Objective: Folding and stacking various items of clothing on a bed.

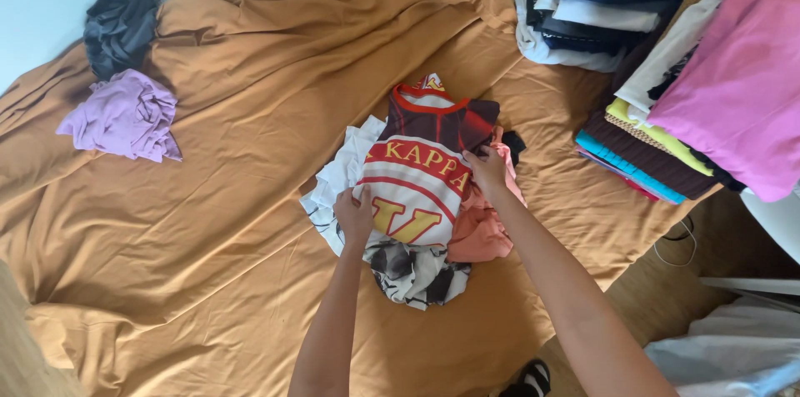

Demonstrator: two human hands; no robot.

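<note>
A folded jersey (425,159) in dark red, white and yellow with lettering lies on top of a small heap of clothes on a brown bedsheet (233,197). My left hand (355,215) presses on its left edge, fingers flat. My right hand (486,170) pinches its right edge near the middle. Under the jersey lie a white patterned garment (337,180), a salmon-pink one (482,230) and a black-and-white printed one (417,276).
A crumpled lilac garment (125,118) and a dark grey one (119,26) lie at the far left. Tall stacks of folded clothes (667,105) in pink, yellow, blue and dark colours stand at the right. A wooden floor (708,247) shows beyond the bed's right edge.
</note>
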